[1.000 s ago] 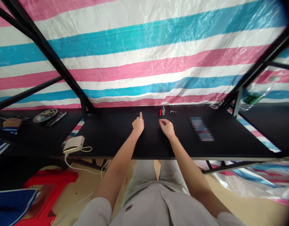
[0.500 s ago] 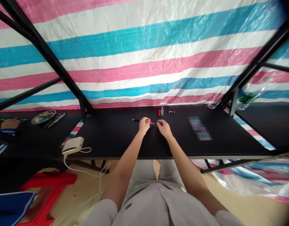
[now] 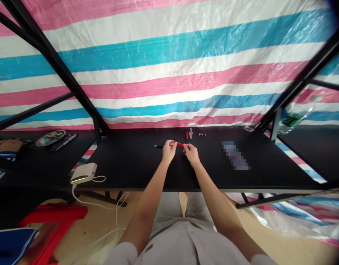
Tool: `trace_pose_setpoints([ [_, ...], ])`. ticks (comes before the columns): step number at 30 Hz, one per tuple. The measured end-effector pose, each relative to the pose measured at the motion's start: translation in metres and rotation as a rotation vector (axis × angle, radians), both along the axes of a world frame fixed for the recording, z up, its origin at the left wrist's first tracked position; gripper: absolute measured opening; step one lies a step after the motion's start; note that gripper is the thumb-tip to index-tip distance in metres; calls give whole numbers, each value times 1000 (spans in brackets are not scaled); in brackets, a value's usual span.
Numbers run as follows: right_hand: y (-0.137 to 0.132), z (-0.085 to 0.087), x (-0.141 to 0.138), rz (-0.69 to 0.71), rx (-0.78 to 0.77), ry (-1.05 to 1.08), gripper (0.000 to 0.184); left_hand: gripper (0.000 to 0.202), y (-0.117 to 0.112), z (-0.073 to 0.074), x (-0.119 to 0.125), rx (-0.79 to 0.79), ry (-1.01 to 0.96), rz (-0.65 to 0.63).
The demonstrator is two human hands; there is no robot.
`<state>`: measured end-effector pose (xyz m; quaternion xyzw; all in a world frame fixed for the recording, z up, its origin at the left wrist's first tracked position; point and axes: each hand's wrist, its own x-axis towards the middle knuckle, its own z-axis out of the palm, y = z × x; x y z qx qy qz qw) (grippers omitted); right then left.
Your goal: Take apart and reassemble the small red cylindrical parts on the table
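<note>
My left hand (image 3: pixel 168 151) is closed around one end of a thin red pen part (image 3: pixel 179 144) above the black table. The fingertips of my right hand (image 3: pixel 191 152) pinch its other end, so the red piece spans the gap between both hands. A slim black pen piece (image 3: pixel 158 146) with a grey end sticks out to the left behind my left hand. Whether it is held or lies on the table, I cannot tell. Farther back lie small red pieces (image 3: pixel 186 134), clear pieces (image 3: pixel 191 133) and several tiny shiny pieces (image 3: pixel 202 134) in a row.
A blurred-out flat object (image 3: pixel 235 155) lies on the right of the table (image 3: pixel 136 169). At left sits a white box (image 3: pixel 84 173) with a cable. A clear cup (image 3: pixel 251 126) stands back right. Another person's hand (image 3: pixel 11 145) rests at the neighbouring table, near a dish (image 3: pixel 50 138).
My right hand has closed in and now grips the right end of the red pen part. It was apart from it before. The view has tilted slightly upward.
</note>
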<state>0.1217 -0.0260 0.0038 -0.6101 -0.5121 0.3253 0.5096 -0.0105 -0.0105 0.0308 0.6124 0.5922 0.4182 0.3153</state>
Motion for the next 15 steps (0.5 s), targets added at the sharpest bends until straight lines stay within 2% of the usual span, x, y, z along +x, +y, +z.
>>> trace_pose_setpoints([
  [2,1,1,0,-6,4,34,39,26,3,-1,-19,148,296,60],
  [6,4,2,1,-7,2,107,38,39,8,-4,-61,143,701,74],
  [8,5,1,1,-7,2,134,38,41,12,-4,-77,101,822,9],
  [11,4,-2,0,-9,2,177,37,32,18,-3,-91,66,942,-93],
  [15,7,-6,3,-29,12,210,38,27,29,3,-98,151,1047,-246],
])
